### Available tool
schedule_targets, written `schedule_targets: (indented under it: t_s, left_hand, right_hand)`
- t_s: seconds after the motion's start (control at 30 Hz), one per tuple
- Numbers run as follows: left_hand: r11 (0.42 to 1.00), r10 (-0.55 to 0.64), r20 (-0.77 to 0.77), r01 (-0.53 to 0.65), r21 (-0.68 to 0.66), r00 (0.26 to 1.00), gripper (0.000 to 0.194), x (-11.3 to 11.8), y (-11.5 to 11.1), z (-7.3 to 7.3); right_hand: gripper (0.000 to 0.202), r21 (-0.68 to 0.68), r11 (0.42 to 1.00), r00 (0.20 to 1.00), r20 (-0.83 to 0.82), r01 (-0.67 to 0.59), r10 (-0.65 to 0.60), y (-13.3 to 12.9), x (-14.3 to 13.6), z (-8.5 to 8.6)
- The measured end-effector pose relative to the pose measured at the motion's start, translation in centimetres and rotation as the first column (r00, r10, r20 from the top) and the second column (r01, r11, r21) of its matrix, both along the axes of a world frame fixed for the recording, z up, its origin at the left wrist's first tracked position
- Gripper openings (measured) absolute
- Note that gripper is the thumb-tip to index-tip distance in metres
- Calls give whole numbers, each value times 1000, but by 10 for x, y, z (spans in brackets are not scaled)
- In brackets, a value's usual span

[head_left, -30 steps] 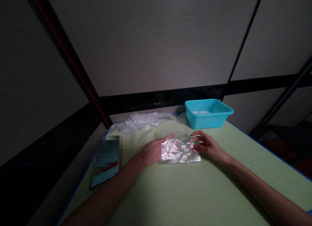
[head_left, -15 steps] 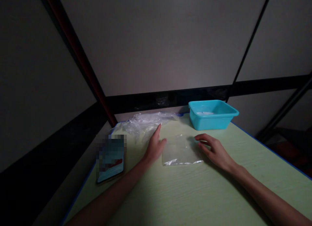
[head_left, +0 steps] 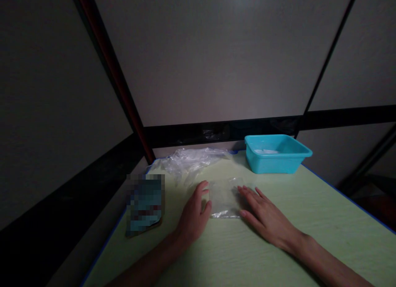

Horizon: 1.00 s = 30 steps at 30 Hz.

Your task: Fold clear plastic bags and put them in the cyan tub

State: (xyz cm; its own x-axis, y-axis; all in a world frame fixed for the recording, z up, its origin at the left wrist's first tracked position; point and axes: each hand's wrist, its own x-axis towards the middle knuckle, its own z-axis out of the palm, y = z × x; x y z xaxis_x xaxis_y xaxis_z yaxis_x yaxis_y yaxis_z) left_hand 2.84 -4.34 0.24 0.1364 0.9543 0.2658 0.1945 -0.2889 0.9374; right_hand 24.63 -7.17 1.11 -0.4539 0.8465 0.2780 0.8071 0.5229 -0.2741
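A clear plastic bag (head_left: pixel 224 198) lies flat on the pale green table (head_left: pixel 222 254) between my hands. My left hand (head_left: pixel 194 210) is at the bag's left edge, thumb and fingers apart, holding nothing. Over the bag's right part, my right hand (head_left: pixel 262 214) rests palm down with its fingers spread, and it covers that side of the bag. Whether the left fingertips touch the bag's edge I cannot tell.
Crumpled clear plastic (head_left: pixel 198 159) lies along the table's back edge. A turquoise basin (head_left: pixel 274 161) with something white inside stands at the back right. At the left is a phone-like device (head_left: pixel 145 208), its screen blurred. Wall panels rise behind the table.
My right hand has moved left onto the bag and flattened out. The left hand has drawn nearer to me, its fingers curving towards the bag's left edge. The view has shifted slightly.
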Motion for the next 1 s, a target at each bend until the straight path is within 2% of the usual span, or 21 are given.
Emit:
schedule_targets:
  t_s: [0.17,0.37,0.6,0.9,1.0]
  left_hand:
    - [998,42,8,-42,-38,999,40,0,9,-1]
    - [999,5,8,-5,-38,1000,39,1,8,0]
    - [997,-25,-7,25,-70,1000,40,1,7,-4]
    - [1000,-2,-181,-1,-16,984,46,1,5,-1]
    - [999,-1,-247,12,42,969,45,1,7,-2]
  right_hand:
    - [54,-4,1000,1000,-10,29,-29,4,4,-6]
    - [53,-1,1000,998,-53,31,-31,0,2,-6]
    - [50,-15,997,997,-17,71,-71,1,3,-4]
    - [48,-31,995,996,-15,92,-92,1,3,-2]
    - [46,-26,994,994,3,106,-106,1,4,-3]
